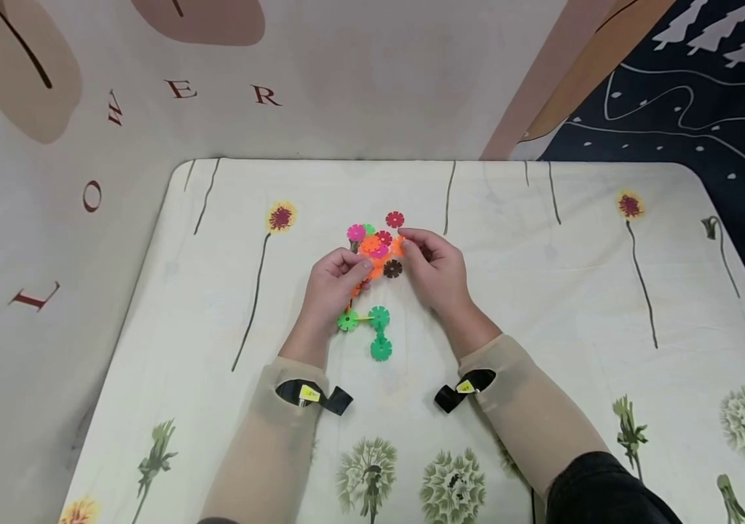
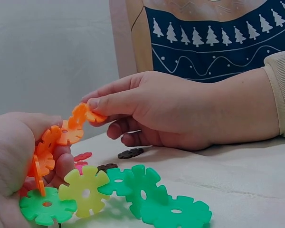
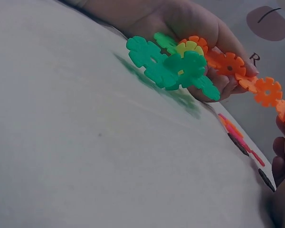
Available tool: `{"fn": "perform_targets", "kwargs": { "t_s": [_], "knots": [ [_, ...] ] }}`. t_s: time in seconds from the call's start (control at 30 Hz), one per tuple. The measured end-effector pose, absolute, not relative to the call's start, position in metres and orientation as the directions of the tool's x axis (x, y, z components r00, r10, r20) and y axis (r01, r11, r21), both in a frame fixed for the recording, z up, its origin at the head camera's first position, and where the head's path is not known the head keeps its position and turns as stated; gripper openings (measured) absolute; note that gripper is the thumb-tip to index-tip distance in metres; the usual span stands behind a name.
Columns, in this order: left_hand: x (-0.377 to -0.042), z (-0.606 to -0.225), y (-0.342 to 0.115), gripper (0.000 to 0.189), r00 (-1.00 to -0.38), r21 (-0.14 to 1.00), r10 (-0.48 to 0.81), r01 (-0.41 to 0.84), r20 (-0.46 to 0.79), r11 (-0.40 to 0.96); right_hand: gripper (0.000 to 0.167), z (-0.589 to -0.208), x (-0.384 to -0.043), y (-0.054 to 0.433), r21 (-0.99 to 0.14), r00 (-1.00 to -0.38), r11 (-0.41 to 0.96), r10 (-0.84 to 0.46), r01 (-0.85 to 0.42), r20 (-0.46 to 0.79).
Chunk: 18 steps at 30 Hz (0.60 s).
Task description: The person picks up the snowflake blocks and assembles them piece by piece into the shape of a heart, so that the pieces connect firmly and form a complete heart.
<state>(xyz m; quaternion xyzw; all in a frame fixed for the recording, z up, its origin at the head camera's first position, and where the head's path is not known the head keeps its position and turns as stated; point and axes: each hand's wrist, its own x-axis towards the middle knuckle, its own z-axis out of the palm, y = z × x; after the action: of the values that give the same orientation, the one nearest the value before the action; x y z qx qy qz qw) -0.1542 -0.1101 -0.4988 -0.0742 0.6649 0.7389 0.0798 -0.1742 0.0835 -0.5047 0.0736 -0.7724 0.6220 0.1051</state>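
A chain of interlocking snowflake discs stretches between the two hands, its orange part (image 2: 48, 142) leading into a light green disc (image 2: 47, 205), a yellow one (image 2: 84, 192) and several darker green discs (image 2: 178, 211). My left hand (image 1: 333, 284) grips the orange discs, with the green end hanging on the near side of it. At the chain's other end, my right hand (image 1: 436, 268) pinches the last orange disc (image 2: 96, 115) between thumb and forefinger. In the right wrist view, orange discs (image 3: 268, 91) span the gap between both hands.
Loose snowflake discs lie on the white flower-print cloth (image 1: 542, 291) beyond the hands: a red one (image 1: 395, 219), a magenta one (image 1: 356, 233) and a dark brown one (image 1: 392, 268) among them. A pale wall (image 1: 372, 87) rises behind the far edge.
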Motion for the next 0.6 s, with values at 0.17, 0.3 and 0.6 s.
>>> {"fn": "perform_targets", "kwargs": {
  "t_s": [0.17, 0.3, 0.6],
  "knots": [
    [-0.1542, -0.4994, -0.1107, 0.01, -0.977, 0.972, 0.032, -0.215, -0.213, -0.098, 0.02, -0.5032, -0.1736, 0.0832, -0.95, -0.972, 0.212, 0.013, -0.228, 0.236],
    [-0.1538, -0.4995, -0.1111, 0.013, -0.976, 0.972, 0.029, -0.216, -0.214, -0.091, 0.019, -0.5032, -0.174, 0.083, -0.954, -0.973, 0.203, 0.012, -0.222, 0.229],
    [-0.1531, -0.4989, -0.1099, 0.01, -0.979, 0.975, 0.02, -0.205, -0.204, -0.081, 0.018, -0.5054, -0.1744, 0.083, -0.953, -0.969, 0.189, 0.015, -0.238, 0.245]
  ]
}}
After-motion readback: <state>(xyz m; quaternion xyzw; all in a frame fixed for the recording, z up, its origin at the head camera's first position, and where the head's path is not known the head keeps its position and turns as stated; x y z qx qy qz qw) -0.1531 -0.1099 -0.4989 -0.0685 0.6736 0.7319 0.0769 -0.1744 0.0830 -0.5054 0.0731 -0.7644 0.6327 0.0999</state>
